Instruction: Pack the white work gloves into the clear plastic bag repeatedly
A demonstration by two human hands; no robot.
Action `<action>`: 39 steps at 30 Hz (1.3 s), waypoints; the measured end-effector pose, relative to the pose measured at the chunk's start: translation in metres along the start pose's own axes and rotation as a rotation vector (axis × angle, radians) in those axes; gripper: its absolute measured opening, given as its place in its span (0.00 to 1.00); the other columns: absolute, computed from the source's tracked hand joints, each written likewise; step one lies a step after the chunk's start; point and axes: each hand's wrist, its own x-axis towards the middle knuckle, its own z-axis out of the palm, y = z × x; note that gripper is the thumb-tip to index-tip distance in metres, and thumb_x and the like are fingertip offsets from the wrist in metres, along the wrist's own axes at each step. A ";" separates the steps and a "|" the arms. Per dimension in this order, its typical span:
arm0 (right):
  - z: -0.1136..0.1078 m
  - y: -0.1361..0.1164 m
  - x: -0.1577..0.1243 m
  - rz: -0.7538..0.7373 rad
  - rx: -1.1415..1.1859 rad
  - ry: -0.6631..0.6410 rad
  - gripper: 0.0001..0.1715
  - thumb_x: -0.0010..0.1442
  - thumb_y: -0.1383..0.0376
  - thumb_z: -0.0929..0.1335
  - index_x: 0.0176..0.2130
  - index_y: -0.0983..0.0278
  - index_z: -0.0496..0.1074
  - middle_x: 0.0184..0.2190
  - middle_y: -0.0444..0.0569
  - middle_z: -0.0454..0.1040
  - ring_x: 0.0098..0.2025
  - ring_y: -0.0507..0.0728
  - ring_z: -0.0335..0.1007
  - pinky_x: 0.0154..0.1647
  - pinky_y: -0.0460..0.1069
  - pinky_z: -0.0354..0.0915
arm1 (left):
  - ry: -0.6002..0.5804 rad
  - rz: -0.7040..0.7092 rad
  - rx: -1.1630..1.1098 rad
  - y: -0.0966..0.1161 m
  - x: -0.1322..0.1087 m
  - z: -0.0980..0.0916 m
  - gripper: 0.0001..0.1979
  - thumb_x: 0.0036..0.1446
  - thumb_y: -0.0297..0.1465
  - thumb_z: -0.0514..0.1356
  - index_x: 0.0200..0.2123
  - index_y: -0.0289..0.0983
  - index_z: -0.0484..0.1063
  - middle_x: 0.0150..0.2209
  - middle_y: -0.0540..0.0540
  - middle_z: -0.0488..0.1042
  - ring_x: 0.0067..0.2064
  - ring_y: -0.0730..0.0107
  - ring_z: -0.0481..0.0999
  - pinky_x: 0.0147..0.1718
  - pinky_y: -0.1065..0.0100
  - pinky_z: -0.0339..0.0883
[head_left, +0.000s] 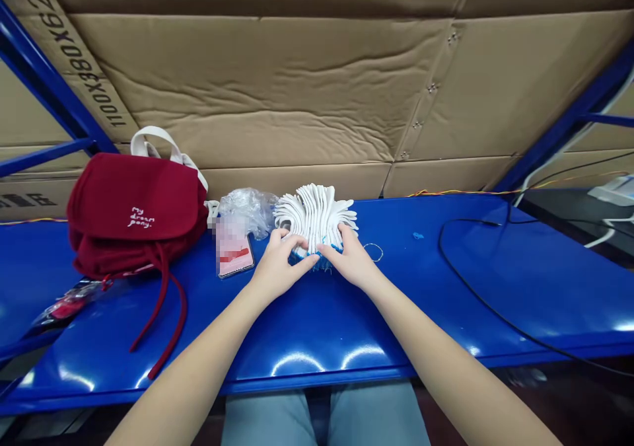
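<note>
A thick bundle of white knitted gloves (317,211) stands on the blue shelf in the middle, fingers fanned towards the back and blue-edged cuffs facing me. My left hand (282,258) grips the bundle's left side, its thumb across the cuffs. On the opposite side my right hand (351,256) holds it too, its thumb close to the left one at the front. Parts of both hands' fingers are hidden behind the gloves. A thin elastic loop (374,252) lies just right of my right hand.
A red backpack (139,201) stands at the left, its straps hanging forward. Beside it are a phone (236,254) and a crumpled clear plastic bag (250,209). A black cable (463,281) curves across the blue shelf (396,314) at the right. Cardboard (262,69) walls the back.
</note>
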 end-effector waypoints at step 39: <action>0.000 0.001 0.001 0.033 0.045 -0.018 0.37 0.50 0.57 0.67 0.57 0.67 0.58 0.57 0.59 0.61 0.61 0.65 0.54 0.61 0.60 0.51 | 0.063 0.040 0.080 -0.002 -0.001 0.010 0.12 0.55 0.37 0.59 0.42 0.41 0.68 0.51 0.42 0.56 0.61 0.54 0.55 0.57 0.52 0.54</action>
